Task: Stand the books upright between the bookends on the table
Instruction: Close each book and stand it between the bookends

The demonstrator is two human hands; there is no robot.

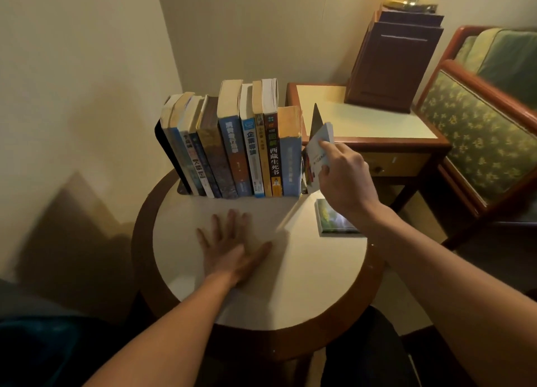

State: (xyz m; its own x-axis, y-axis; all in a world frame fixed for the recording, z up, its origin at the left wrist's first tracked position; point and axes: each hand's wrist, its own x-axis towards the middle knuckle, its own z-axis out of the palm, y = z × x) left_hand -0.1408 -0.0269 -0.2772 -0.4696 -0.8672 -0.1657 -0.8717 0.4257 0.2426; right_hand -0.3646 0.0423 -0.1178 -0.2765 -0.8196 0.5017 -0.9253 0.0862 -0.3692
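We are slotting a thin pale paperback [317, 157], pinched in our right hand's [345, 180] grip, between the upright row of books [232, 148] and the dark right bookend [316, 119]; left hand [232, 250] lies spread flat on the round white counter [290, 285], and next we likely must straighten it, then fetch the flat green book [334, 218].

Cream walls [87, 52], wood side table [372, 119] w/ patterned armchair [479, 142] beside.

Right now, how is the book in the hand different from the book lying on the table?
The held book is tilted nearly upright beside the row; the flat book lies cover-up on the table. The right hand grips the held book; nothing touches the flat book. Both are thin and sit outside the row.
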